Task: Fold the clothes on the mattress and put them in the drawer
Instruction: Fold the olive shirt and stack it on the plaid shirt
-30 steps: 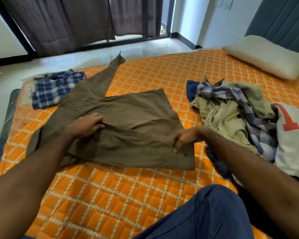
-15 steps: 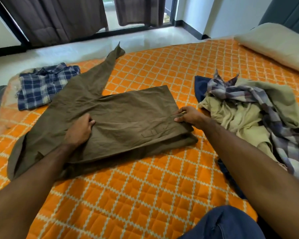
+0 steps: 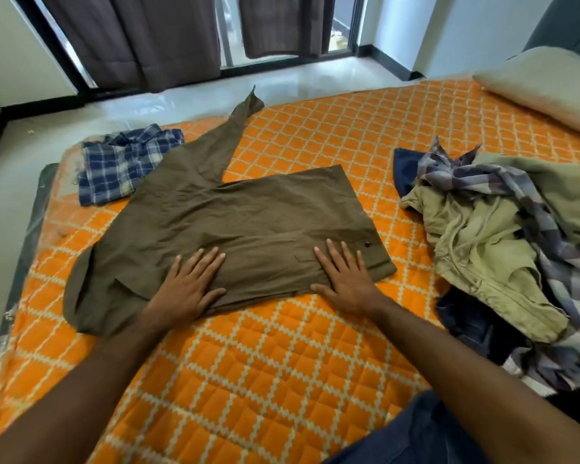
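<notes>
Both my hands press flat, fingers straight, on the near edge of the brown shirt (image 3: 235, 216): left hand (image 3: 190, 286), right hand (image 3: 344, 279). It lies mid-mattress (image 3: 282, 380) on the orange quilt; curtains (image 3: 154, 35) hang far behind.

Soft window daylight, floor glare, wide-angle edge distortion

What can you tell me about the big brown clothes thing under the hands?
The brown garment is olive-brown, thin, wrinkly cloth, partly folded and lying flat on the orange quilted mattress. One long piece sticks out toward the window, ending in a point. A dark button and a small tab show near its right edge. Its left end is loose and bunched. The left hand and right hand press flat on its near edge, fingers straight. Its far left edge meets the folded blue checked shirt.
</notes>
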Tool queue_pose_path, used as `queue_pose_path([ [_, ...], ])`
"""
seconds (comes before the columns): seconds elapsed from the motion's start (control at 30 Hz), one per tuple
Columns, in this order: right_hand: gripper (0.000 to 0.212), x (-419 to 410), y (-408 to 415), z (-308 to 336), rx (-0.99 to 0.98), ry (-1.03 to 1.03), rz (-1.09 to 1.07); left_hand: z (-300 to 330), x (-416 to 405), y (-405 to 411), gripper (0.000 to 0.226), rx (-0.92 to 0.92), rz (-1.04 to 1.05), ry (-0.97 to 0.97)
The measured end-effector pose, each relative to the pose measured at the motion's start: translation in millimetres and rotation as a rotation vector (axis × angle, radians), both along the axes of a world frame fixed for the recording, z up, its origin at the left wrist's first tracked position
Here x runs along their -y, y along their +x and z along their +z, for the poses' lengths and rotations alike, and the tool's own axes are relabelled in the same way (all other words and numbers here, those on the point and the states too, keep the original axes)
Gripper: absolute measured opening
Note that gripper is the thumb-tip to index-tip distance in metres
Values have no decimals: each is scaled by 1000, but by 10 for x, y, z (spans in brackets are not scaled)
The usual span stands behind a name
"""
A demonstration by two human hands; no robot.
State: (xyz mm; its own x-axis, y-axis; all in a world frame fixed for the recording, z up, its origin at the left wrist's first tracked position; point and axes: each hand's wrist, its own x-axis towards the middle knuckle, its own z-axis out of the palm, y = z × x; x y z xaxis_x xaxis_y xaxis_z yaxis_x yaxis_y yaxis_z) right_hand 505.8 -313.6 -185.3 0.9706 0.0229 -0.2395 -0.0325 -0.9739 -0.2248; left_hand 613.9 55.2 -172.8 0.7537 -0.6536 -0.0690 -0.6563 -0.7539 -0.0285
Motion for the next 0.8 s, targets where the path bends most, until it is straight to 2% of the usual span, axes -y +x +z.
queue_pose_path([
  [0.1, 86, -20, -124, 49, -44, -40, -64, -61, -259, -227, 82, -91, 211, -61],
  [0.23, 96, -71, -109, 181, -72, -94, -57, -22, -388, -299, 102, -126, 381, -108],
  [0.27, 100, -126, -77, 231, -45, -107, -12, 27, -365, -287, 98, -127, 399, -131],
  [0.33, 104, -311, 27, 357, 46, -61, 113, 174, -264, -285, 80, 2, 290, -156],
  [0.4, 91, -593, 193, 471, 141, 15, 237, 240, -170, -242, 65, 62, 191, -135],
  [0.47, 69, -919, 425, 517, 212, 79, 334, 220, -160, -156, 55, -8, 306, -194],
  [0.53, 59, -1231, 676, 509, 236, 139, 361, 135, -245, -58, 48, -59, 455, -320],
  [0.7, 51, -1690, 1274, 496, 215, 357, 119, 98, -554, 59, 41, 84, 411, -343],
  [0.8, 47, -1781, 1510, 538, 163, 299, -6, 219, -645, 98, 28, 207, 511, -331],
])
